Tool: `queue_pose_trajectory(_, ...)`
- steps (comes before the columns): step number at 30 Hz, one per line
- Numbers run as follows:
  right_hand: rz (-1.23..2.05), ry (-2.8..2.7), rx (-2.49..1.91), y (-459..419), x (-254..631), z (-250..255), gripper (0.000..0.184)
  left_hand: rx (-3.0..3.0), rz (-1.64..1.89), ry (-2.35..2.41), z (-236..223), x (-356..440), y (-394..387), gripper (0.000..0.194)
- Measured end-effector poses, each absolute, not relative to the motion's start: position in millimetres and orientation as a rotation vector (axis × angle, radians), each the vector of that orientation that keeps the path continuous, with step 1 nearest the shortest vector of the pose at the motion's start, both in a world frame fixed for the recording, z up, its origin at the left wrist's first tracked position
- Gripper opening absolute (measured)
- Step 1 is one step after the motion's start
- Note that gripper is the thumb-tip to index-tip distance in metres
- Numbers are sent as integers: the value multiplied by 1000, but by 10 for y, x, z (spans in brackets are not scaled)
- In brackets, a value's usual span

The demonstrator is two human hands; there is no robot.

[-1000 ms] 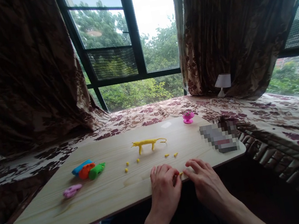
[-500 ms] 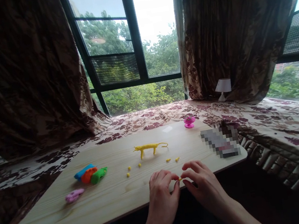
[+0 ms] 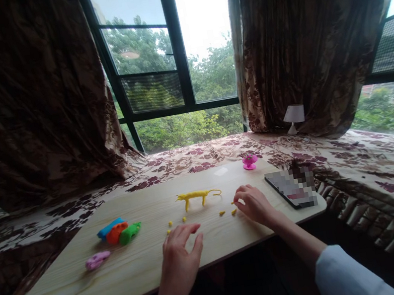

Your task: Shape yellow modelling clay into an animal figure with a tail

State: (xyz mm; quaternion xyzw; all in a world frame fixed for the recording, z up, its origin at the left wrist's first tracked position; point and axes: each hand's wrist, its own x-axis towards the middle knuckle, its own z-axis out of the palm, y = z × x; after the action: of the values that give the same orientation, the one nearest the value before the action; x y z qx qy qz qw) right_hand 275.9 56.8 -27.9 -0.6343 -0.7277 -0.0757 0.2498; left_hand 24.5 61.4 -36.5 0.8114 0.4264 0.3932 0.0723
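My right hand (image 3: 255, 204) is low over the board, thumb and forefinger pinched on a small yellow clay piece (image 3: 233, 203) that barely shows at the fingertips. Just below those fingers lie two small yellow clay cones (image 3: 222, 213). My left hand (image 3: 179, 251) hovers near the front edge, thumb and fingers apart, holding nothing. Several little yellow clay balls (image 3: 184, 218) are beyond it, one partly covered by its knuckles. A yellow clay animal (image 3: 192, 195) with a long curled tail and legs stands in the middle of the board, touched by neither hand.
On the left of the wooden board (image 3: 134, 268) lie blue (image 3: 109, 228), orange (image 3: 116, 233), green (image 3: 130, 233) and pink (image 3: 97, 260) clay lumps. A pink stand-like object (image 3: 249, 161) is at the back. A dark-edged flat device (image 3: 283, 192), partly blurred, rests at the right.
My hands have parted from their pinch together at the front edge. The right moved up and right to the cones with a yellow piece; the left moved left and opened.
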Motion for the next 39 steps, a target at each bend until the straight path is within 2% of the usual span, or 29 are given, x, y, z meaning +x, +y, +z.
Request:
queue_pose_trajectory(5, -206, -2104, -1788, 795, 2813, -306, 25, 2447, 1245, 1543, -378, -349, 991, 20)
queue_pose_trajectory(8, -194, -2140, -1796, 784, 2803, -323, 26, 2440, 1193, 1768, -380, -537, 1108, 21)
queue_pose_trajectory(12, -187, -2132, -1756, 732, 2791, -268, 15, 2444, 1097, 1866, -421, -546, 1155, 21)
queue_pose_trajectory(17, -219, -2038, -1661, 501, 2767, -150, 25, 2478, 988, 1881, -478, -424, 1160, 21)
queue_pose_trajectory(23, -217, -1948, -1600, 56, 2827, -78, 28, 2517, 928, 1816, -390, -411, 1166, 18)
queue_pose_trajectory(28, -107, -1758, -1521, -245, 2732, -232, 28, 2562, 984, 1661, -300, 49, 816, 14)
queue_pose_trajectory(33, -19, -1788, -1504, -393, 2376, -475, 36, 2608, 954, 1321, -362, 740, 350, 10)
queue_pose_trajectory(39, -77, -1818, -1643, -325, 2203, -518, 33, 2562, 990, 1350, -445, 835, 326, 10)
